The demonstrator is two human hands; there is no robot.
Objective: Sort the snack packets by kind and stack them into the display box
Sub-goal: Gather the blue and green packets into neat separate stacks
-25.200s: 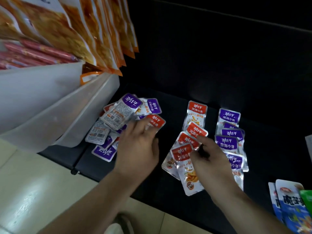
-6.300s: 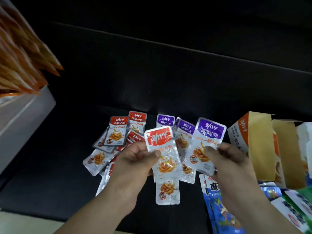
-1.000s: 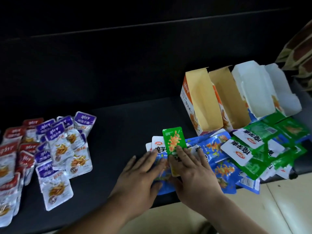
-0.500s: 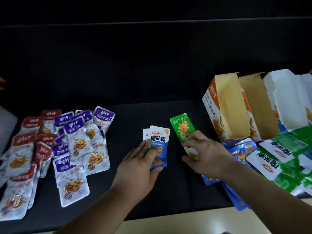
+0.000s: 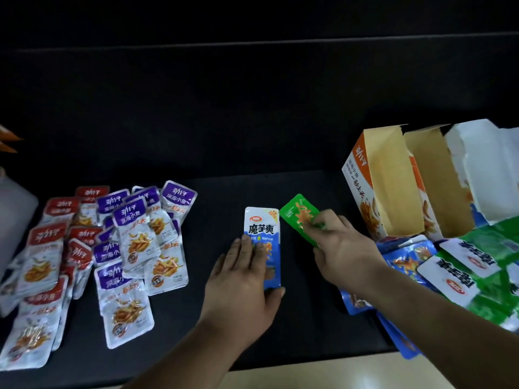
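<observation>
Your left hand pressed flat on blue-and-white foil packet; right hand pinched green foil packet. Tall orange cardboard display box looked empty. Sorting partly done, stacking left.

Snack packets part-sorted, open display box at the right

A blue-and-white plastic snack packet lies flat in the middle, label upright, its lower half under the straight fingers of the left hand. Just beside it on the right, a green plastic snack packet leans top-left, held by the curled fingers of the right hand. At far left, silver foil packets with red tops overlap loosely, with silver foil packets with purple tops next to them. At the right, an orange-and-white cardboard display box stands open, its tan inside showing, with a mixed heap of blue and green packets in front of it.
</observation>
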